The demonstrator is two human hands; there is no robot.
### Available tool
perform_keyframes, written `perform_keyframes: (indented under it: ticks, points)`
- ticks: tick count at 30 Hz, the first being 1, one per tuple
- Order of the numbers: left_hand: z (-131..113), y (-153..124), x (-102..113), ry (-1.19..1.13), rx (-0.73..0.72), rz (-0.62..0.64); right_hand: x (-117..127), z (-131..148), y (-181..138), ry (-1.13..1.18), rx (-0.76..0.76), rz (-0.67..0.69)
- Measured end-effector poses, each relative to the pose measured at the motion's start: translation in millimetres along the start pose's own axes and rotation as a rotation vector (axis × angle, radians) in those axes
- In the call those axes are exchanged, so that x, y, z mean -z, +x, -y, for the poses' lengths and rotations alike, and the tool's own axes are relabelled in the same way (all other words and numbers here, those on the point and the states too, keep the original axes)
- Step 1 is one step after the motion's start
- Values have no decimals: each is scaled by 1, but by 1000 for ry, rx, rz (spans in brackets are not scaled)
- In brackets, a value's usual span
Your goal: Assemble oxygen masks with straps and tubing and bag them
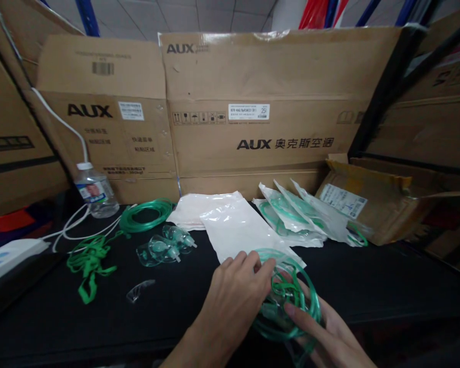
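Observation:
Before me, an oxygen mask (273,309) is bundled with a coil of clear green tubing (313,286) and a bright green elastic strap (287,289). My right hand (325,327) is closed around the bundle from the right and below, its thumb across the front. From the left, my left hand (239,286) is closed with curled fingers at the coil's upper left; its fingertips are partly hidden. Just behind the hands lies a flat white pouch (241,230), partly over a stack of similar pouches (199,208).
Several clear masks (164,250), green straps (90,260), a tubing coil (145,214) and a small clear plastic piece (138,291) lie left. Filled pouches (299,212) lean near an open carton (383,204). A bottle (95,191) and power strip (13,258) stand far left.

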State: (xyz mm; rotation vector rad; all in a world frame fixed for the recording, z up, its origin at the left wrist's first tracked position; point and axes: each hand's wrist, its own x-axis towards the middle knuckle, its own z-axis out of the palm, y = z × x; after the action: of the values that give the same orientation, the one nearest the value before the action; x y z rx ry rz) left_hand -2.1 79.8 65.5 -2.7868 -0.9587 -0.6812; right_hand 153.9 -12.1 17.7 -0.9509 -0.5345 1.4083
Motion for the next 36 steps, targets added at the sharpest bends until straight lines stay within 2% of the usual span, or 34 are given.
perform_keyframes:
  ticks: [4,7,13,16,20,24,27,30,33,36]
  points:
    - [3,10,4,19,-65,19,-3,-2,1,-55,13,9]
    - [2,9,4,26,-115,-33,-13,1,-2,-56,25,-46]
    - [-3,2,0,-114,-113,-297,-26,9,-2,-55,89,-96]
    - [-8,0,-6,-208,-127,-359,-23,6,3,-80,111,-88]
    - [-17,-6,-16,-305,-98,-349,-21,-1,9,-59,169,-204]
    - [-24,-9,-20,-304,-20,-390,-25,-6,10,18,136,-310]
    - [-24,-7,-16,-278,0,-404,-26,-9,8,31,158,-261]
    - [-17,-4,-9,-220,11,-327,-22,-10,6,-60,165,-199]
    - [-10,-1,-2,-173,-70,-240,-18,-12,4,-177,192,-183]
    - [-7,-1,1,-240,-169,-228,-18,-16,2,-245,259,-220]
